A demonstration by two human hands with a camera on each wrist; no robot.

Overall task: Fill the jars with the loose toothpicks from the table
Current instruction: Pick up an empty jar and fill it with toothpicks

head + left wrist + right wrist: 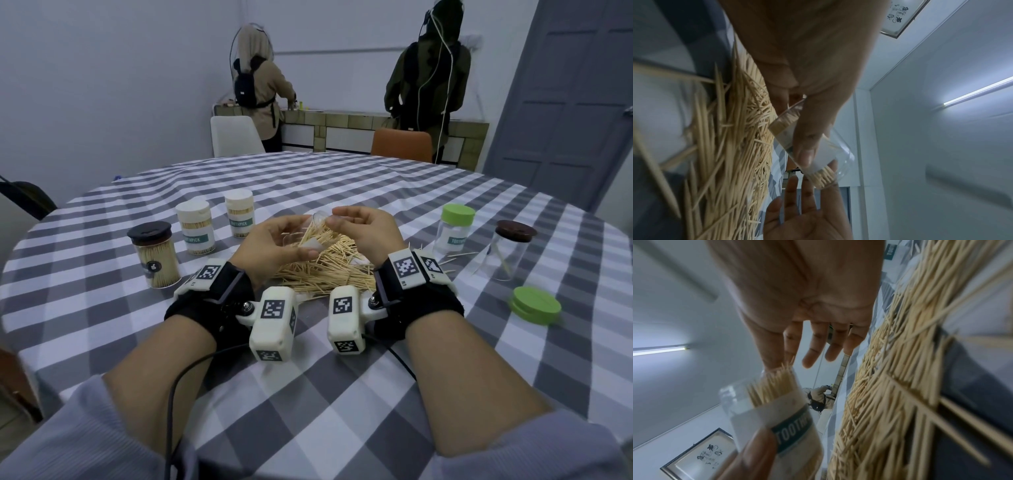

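Three filled jars stood at the far left of the grey-and-white checked tablecloth (308, 394): one clear jar with a dark brown lid (154, 255), two clear labelled jars with cream lids (196, 228).

Item, in hand: one clear plastic jar with a white-and-green label (310, 236), lidless, tilted with its mouth toward the far side, partly filled with toothpicks. My left hand (274, 246) held it, thumb across the label and fingers curled behind. My right hand (363, 233) was at the mouth, fingers relaxed and nearly straight, holding nothing that I could see.

Item, below both hands: one heap of loose wooden toothpicks (329, 270), middle of the table, near me.

Item, right side: one clear labelled jar with a light green lid (454, 229); one clear jar with a dark brown lid, almost empty (510, 250); one loose light green lid (534, 305) lying flat, nearer me; a few stray picks between them.

Note on the step: I judged it to be settling the picks in the held jar. Best done with the jar kept tilted, the flat right hand tapping the ends level, and the next bundle aligned lengthways before feeding, so nothing jammed crosswise at the mouth.
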